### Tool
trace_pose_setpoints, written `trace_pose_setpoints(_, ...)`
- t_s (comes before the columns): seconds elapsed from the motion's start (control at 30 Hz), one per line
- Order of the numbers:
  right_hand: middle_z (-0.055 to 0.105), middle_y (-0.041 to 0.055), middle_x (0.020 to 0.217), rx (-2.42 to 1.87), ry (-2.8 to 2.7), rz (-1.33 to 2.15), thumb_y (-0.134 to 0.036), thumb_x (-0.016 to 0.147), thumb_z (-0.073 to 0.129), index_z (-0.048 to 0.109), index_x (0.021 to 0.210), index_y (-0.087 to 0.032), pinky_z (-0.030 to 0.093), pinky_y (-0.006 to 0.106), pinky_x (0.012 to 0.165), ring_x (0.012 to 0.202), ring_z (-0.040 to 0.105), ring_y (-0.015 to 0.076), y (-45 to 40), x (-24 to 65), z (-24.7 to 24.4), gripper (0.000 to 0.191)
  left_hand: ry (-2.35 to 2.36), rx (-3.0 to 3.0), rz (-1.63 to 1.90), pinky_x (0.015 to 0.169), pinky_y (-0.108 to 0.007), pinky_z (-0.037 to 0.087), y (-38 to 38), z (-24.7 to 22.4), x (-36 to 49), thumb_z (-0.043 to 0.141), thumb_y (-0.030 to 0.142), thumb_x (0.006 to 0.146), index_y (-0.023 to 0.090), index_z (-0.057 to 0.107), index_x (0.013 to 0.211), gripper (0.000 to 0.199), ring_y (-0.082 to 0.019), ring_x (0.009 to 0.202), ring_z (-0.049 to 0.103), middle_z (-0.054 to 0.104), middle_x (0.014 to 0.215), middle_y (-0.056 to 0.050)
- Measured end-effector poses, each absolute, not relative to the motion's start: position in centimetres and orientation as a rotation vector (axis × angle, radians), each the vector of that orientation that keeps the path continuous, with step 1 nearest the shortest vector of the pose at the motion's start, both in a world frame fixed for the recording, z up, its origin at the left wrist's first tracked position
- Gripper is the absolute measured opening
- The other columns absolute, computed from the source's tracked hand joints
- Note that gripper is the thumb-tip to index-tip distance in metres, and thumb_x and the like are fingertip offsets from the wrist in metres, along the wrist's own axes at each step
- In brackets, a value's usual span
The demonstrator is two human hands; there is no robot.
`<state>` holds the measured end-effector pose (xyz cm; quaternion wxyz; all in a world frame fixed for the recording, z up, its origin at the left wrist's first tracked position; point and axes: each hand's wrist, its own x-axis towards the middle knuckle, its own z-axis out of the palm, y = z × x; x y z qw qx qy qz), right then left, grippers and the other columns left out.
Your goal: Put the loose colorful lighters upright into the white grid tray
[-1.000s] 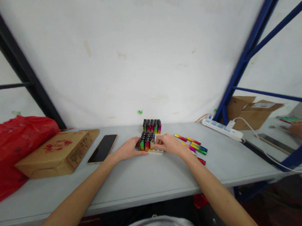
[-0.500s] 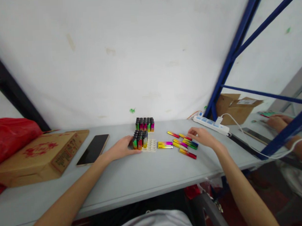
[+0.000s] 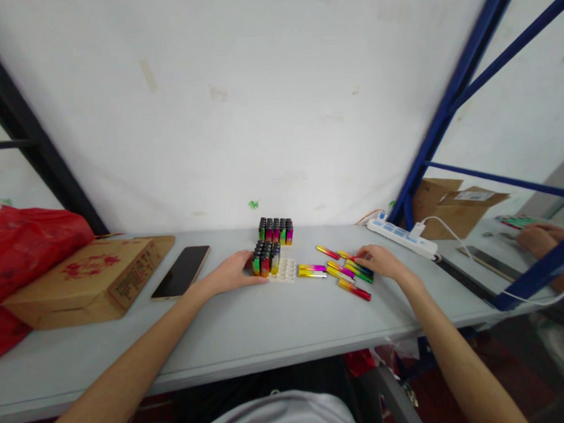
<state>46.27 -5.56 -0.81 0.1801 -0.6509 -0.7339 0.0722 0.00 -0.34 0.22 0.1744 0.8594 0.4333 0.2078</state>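
Observation:
My left hand (image 3: pixel 235 273) is curved around the left side of a white tray (image 3: pixel 288 271) with round holes, thumb along the front and fingers behind. Its left part carries upright multicoloured lighters (image 3: pixel 266 261) with black tops; holes show on the right. Behind it stands a second block of upright lighters (image 3: pixel 276 230). Right of the tray lie two loose lighters (image 3: pixel 311 271), side by side. Farther right is a loose pile of shiny lighters (image 3: pixel 340 269). My right hand (image 3: pixel 380 261) is at the pile's right end, fingertips bent down and closed on a lighter there, partly hiding it.
A black phone (image 3: pixel 182 272) and a cardboard box (image 3: pixel 88 279) beside a red bag (image 3: pixel 31 241) are on the left. At the right back lie a white power strip (image 3: pixel 402 237) and a blue metal frame (image 3: pixel 431 136). Another person's hand (image 3: pixel 540 237) shows beyond it.
My right hand has lowered and its fingertips have closed in on the right end of the pile. My left hand stays at the tray. The whole view has shifted slightly.

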Motion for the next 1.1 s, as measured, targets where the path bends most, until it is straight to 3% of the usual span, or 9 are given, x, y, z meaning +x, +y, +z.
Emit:
trace_pose_setpoints(0.17,0.078,0.0100,0.087,-1.906,-2.014,0.322,-0.037,0.085,0.069,0.076,0.090,-0.018,0.052,0.032,0.073,0.079,0.072,0.0235,-5.1,45.7,-0.3,0.021,1.223,2.422,0.579,0.081,-0.037,0.053,-0.2,0.1,-0.1,0.076,0.073,0.066,0.019,0.070,0.104,0.066,-0.030,0.092,0.067,0.073,0.104,-0.010)
trace_pose_setpoints(0.37,0.075,0.0135,0.097,-1.482,-1.548,0.275,-0.062,0.082,0.066,0.068,0.094,-0.019,0.055,0.040,0.082,0.091,0.070,0.0274,-3.7,43.5,1.0,0.044,1.210,2.450,0.565,0.081,-0.038,0.053,-0.1,0.0,-0.1,0.075,0.072,0.067,0.018,0.069,0.104,0.066,-0.031,0.092,0.067,0.073,0.104,-0.011)
trace_pose_setpoints(0.5,0.071,0.0043,0.094,-1.042,-1.143,0.441,-0.073,0.084,0.057,0.051,0.104,-0.028,0.056,0.033,0.071,0.081,0.069,0.0189,-2.1,39.6,4.0,0.050,1.223,2.443,0.590,0.079,-0.038,0.052,-0.3,0.3,0.1,0.075,0.074,0.066,0.018,0.070,0.105,0.068,-0.030,0.088,0.066,0.073,0.103,-0.010)
trace_pose_setpoints(0.57,0.064,-0.0042,0.075,-0.932,-1.102,0.586,-0.075,0.085,0.056,0.045,0.103,-0.030,0.049,0.025,0.056,0.059,0.059,0.0131,-1.6,36.9,5.8,0.049,1.216,2.458,0.587,0.078,-0.037,0.052,-0.4,0.4,0.1,0.074,0.075,0.066,0.018,0.071,0.103,0.068,-0.030,0.087,0.066,0.073,0.102,-0.010)
trace_pose_setpoints(0.63,0.046,-0.0107,0.059,-0.914,-1.151,0.722,-0.075,0.086,0.055,0.044,0.101,-0.031,0.031,0.019,0.041,0.042,0.035,0.0090,-1.6,33.8,7.2,0.048,1.203,2.469,0.582,0.076,-0.037,0.052,-0.4,0.3,0.1,0.074,0.075,0.066,0.018,0.071,0.102,0.068,-0.030,0.086,0.066,0.073,0.099,-0.010)
trace_pose_setpoints(0.73,0.029,-0.0118,0.056,-0.924,-1.316,0.882,-0.075,0.087,0.053,0.046,0.098,-0.030,0.018,0.019,0.039,0.041,0.021,0.0083,-2.1,29.1,7.5,0.046,1.183,2.474,0.583,0.077,-0.037,0.052,-0.3,0.2,0.1,0.073,0.075,0.068,0.018,0.071,0.105,0.069,-0.030,0.088,0.066,0.073,0.100,-0.010)
trace_pose_setpoints(0.83,0.030,-0.0089,0.056,-1.006,-1.505,0.872,-0.076,0.088,0.052,0.050,0.083,-0.025,0.022,0.022,0.042,0.046,0.025,0.0091,-2.8,25.5,5.8,0.051,1.161,2.482,0.583,0.080,-0.037,0.052,-0.2,0.1,0.1,0.073,0.074,0.069,0.017,0.070,0.108,0.069,-0.031,0.091,0.067,0.073,0.104,-0.011)
trace_pose_setpoints(0.93,0.034,-0.0048,0.058,-1.118,-1.609,0.639,-0.075,0.089,0.049,0.043,0.065,-0.022,0.026,0.025,0.049,0.054,0.032,0.0107,-3.3,23.9,3.3,0.059,1.139,2.480,0.584,0.081,-0.038,0.052,-0.1,-0.1,0.1,0.074,0.071,0.070,0.018,0.070,0.107,0.065,-0.031,0.092,0.067,0.073,0.104,-0.011)
trace_pose_setpoints(1.1,0.033,-0.0041,0.057,-1.230,-1.689,0.425,-0.066,0.094,0.045,0.037,0.059,-0.022,0.026,0.027,0.055,0.058,0.033,0.0119,-3.7,24.0,0.5,0.056,1.151,2.481,0.588,0.082,-0.039,0.052,0.1,-0.4,-0.1,0.075,0.069,0.071,0.018,0.069,0.107,0.063,-0.032,0.095,0.068,0.073,0.106,-0.012)
